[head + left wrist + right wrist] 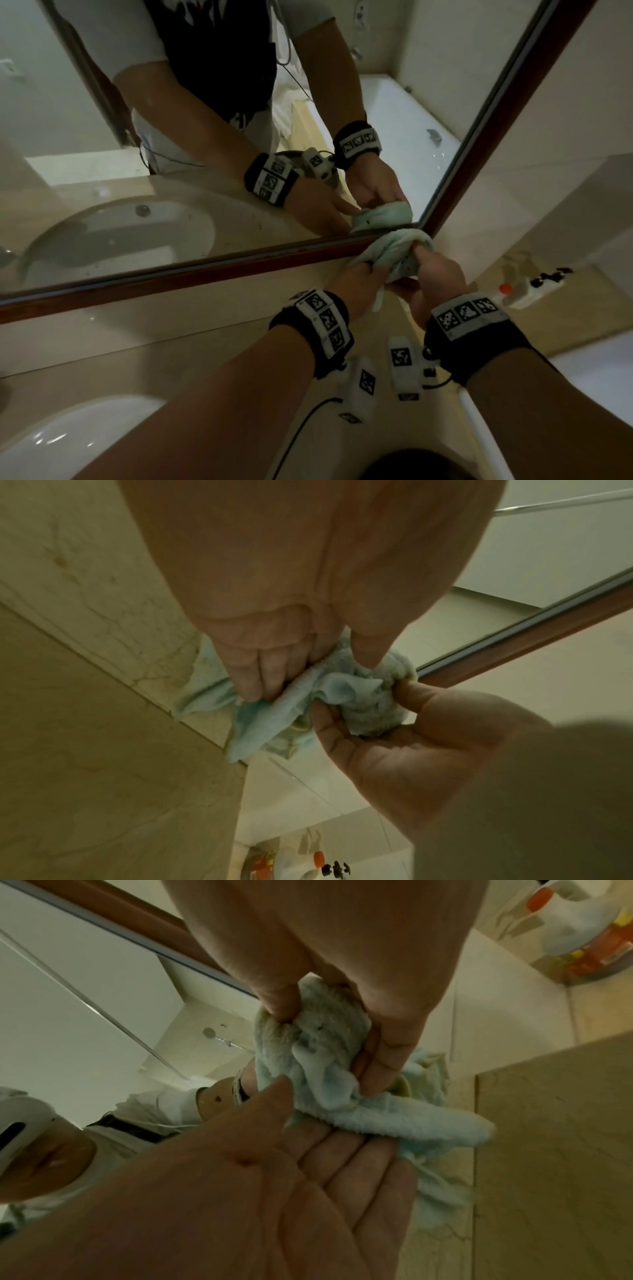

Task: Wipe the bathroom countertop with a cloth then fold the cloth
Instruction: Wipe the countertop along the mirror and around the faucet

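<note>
A pale mint-blue terry cloth (399, 255) is showing cream-yellow edging below the grip. Under it, the beige marble-veined counter (205, 329) is showing faint brown veins. Beyond the grip, a reddish-brown wooden mirror frame (205, 274) is running. Black wristbands (313, 329) are carrying white tags with black square patterns. Right of the grip, a white bottle (519, 296) is showing an orange cap.

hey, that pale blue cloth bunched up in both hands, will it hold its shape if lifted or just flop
Probably flops: the cloth already droops in loose folds below the left hand. It looks like soft, fluffy terry and likely light. The right hand bunches it easily, so it should compress rather than resist.
</note>
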Tool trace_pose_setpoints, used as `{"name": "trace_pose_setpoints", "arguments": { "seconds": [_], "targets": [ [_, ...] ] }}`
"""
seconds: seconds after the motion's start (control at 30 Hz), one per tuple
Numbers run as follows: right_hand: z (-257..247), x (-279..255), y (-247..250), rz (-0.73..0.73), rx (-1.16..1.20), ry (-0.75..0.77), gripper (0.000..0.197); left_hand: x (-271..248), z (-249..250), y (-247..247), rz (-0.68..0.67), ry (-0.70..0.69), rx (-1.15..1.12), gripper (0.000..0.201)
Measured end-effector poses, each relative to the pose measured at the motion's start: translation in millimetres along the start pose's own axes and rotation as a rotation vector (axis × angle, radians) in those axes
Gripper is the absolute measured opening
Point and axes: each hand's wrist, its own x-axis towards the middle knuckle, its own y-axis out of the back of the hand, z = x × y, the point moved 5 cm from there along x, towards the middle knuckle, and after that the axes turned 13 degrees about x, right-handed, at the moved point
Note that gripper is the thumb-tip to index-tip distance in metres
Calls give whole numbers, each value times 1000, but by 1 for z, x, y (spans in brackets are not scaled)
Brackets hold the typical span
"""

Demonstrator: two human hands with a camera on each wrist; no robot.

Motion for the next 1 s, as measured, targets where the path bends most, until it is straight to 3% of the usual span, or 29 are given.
{"name": "trace_pose_setpoints", "arguments": {
  "seconds": [0.17, 0.3, 0.4, 0.5, 0.57, 0.83, 0.93, 1.0],
  "targets": [
    [20, -25, -12, -97, 21, 43, 23, -26, -27, 20, 46, 9, -114, 57],
    [71, -57, -47, -217, -7, -82, 36, -68, -69, 48, 124, 51, -78, 58],
    [114, -91, -82, -279, 57, -279, 27, -109, -109, 79, 224, 143, -54, 46],
    [154, -132, -121, -363, 14, -302, 30, -150, -161, 112, 285, 247, -42, 30],
    [181, -164, -146, -402, 35, -387, 32, -180, -190, 136, 282, 304, -39, 35],
    [296, -278, -253, -475, 71, -466, 28, -298, -313, 233, 310, 415, 99, 40],
    [330, -315, -287, -450, 91, -497, 27, -330, -355, 263, 277, 435, -43, 31],
    [348, -333, -305, -448, 111, -505, 25, -348, -381, 280, 312, 419, -359, 17]
  ]
}}
